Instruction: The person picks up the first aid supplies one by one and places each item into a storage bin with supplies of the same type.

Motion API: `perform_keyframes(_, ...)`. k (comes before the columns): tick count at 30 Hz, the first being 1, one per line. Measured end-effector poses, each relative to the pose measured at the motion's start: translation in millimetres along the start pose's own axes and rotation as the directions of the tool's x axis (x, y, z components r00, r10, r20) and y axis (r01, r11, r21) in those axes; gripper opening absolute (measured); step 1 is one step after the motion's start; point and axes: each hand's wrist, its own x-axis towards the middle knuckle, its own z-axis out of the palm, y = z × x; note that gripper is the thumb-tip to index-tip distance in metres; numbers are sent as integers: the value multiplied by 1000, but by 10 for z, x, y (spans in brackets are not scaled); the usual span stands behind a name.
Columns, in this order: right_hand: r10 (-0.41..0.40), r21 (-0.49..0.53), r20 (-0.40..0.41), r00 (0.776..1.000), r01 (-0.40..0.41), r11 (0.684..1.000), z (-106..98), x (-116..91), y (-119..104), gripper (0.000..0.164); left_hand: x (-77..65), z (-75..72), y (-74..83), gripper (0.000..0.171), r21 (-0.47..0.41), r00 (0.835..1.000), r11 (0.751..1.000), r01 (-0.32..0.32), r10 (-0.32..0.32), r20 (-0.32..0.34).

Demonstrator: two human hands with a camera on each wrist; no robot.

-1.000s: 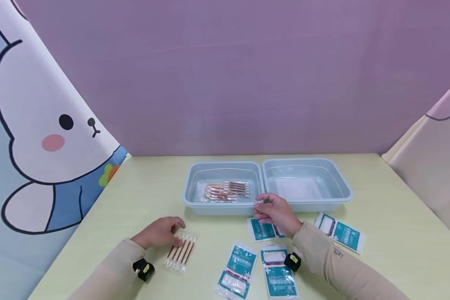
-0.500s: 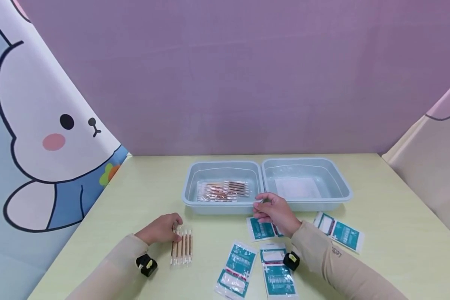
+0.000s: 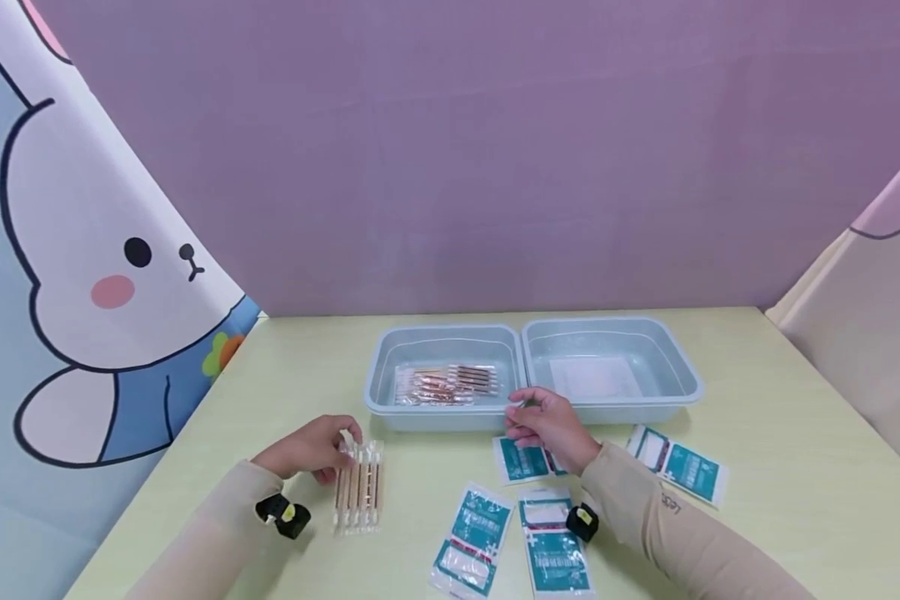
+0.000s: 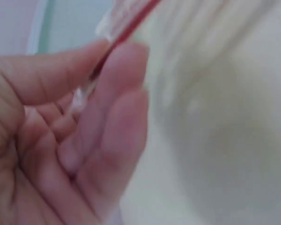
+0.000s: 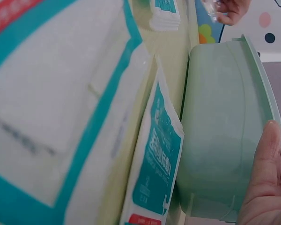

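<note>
"What is the left hand (image 3: pixel 307 450) holding?"

"It's pinching the swabs (image 3: pixel 358 492) in their clear wrapper, thumb on one side and fingertips on the other, near the upper left of the strip."

"Where is it holding them?"

"At the left of the table (image 3: pixel 412 492), in front of the left tray (image 3: pixel 427 419). Whether the lower ends are touching the table, I can't tell."

"And the right hand (image 3: pixel 551 429)?"

"It's gripping the left tray's rim narrowly, near the front corner where the right tray (image 3: pixel 637 411) is sitting alongside. The thumb is resting on the outside."

"What else are you seeing?"

"More swab strips (image 3: pixel 453 385) are lying inside the left tray. Four teal packets (image 3: pixel 555 554) are lying on the table, one partly hiding behind the right hand."
</note>
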Motion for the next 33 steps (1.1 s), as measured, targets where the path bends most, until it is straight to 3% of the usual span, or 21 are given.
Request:
perform_keyframes(3, -3, 14, 15, 1000, 3, 1000, 8, 12, 1, 33, -34, -114, 7, 20, -55, 993, 995, -77, 82, 85)
perform_keyframes(7, -3, 18, 19, 1000, 2, 1000, 2, 8, 4, 33, -67, -241, 63, 19, -138, 969, 975, -173, 194, 153)
perform_keyframes(11, 3, 7, 5, 1000, -4, 1000, 9, 11, -2, 32, -96, -350, 184, 24, -244, 968, 949, -200, 230, 103)
perform_keyframes(17, 8, -5, -6, 1000, -8, 1000, 13, 13, -6, 31, -75, -464, 364, 23, -356, 970, 903, -241, 235, -62)
perform_keyframes(20, 5, -3, -6, 1000, -5, 1000, 11, 11, -2, 31, -32, -488, 449, 20, -440, 958, 851, -288, 250, -142)
perform_keyframes(26, 1, -4, 3, 1000, -1, 1000, 3, 17, 9, 30, 108, -528, 647, 20, -622, 937, 701, -348, 251, -242)
perform_keyframes(31, 2, -18, -2, 1000, -2, 1000, 18, 7, -10, 30, 236, -626, 807, 21, -703, 937, 621, -348, 194, -292)
perform_keyframes(33, 9, -22, -5, 1000, -9, 1000, 42, -2, -13, 30, 279, -669, 844, 21, -724, 937, 599, -343, 165, -307)
